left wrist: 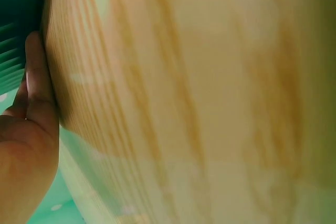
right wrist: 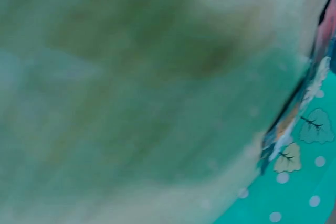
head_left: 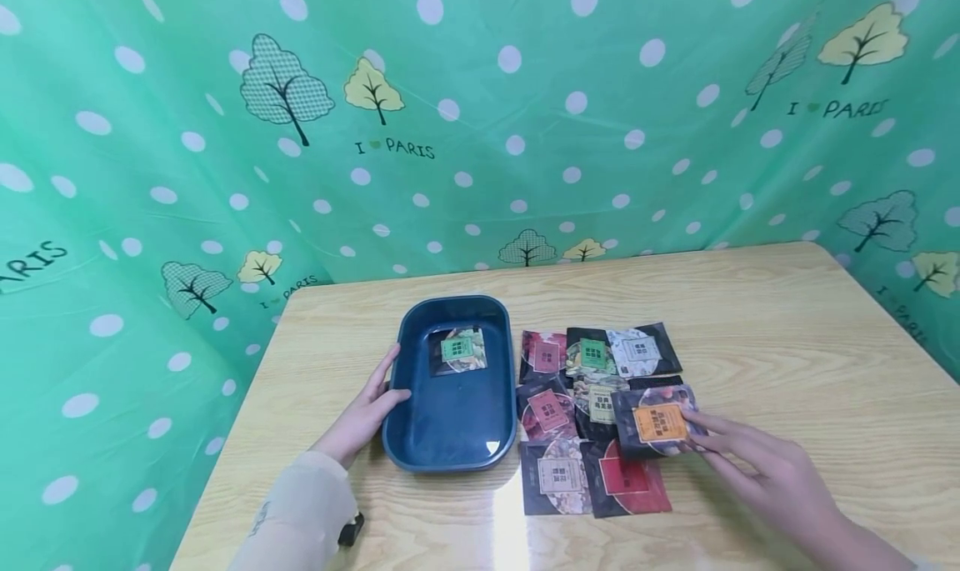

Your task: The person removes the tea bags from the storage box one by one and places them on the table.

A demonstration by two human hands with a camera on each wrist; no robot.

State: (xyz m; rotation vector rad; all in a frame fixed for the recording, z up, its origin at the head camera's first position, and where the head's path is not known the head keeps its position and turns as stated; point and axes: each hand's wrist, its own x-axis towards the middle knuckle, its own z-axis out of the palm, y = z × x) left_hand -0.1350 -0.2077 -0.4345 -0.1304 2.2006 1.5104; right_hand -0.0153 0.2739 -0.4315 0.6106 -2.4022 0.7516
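Observation:
In the head view a dark blue plastic basin [head_left: 450, 458] lies on the table, with a green-labelled sachet [head_left: 459, 350] inside. My left hand [head_left: 363, 417] holds the basin's left side, thumb over the rim and fingers along the outer wall. The left wrist view shows part of this left hand [left wrist: 31, 114] against the basin. My right hand [head_left: 765, 463] pinches the right edge of a dark sachet with an orange label [head_left: 660, 423], which covers part of the sachets beneath. In the right wrist view, sachet edges [right wrist: 286, 121] show at the right; the hand is out of sight.
Several flat sachets lie in rows right of the basin, among them a pink-labelled one [head_left: 546, 356], a white one [head_left: 642, 350] and a red one [head_left: 626, 478]. A small black object [head_left: 351, 529] sits by the left sleeve. A green curtain [head_left: 480, 162] hangs behind the wooden table [head_left: 772, 321].

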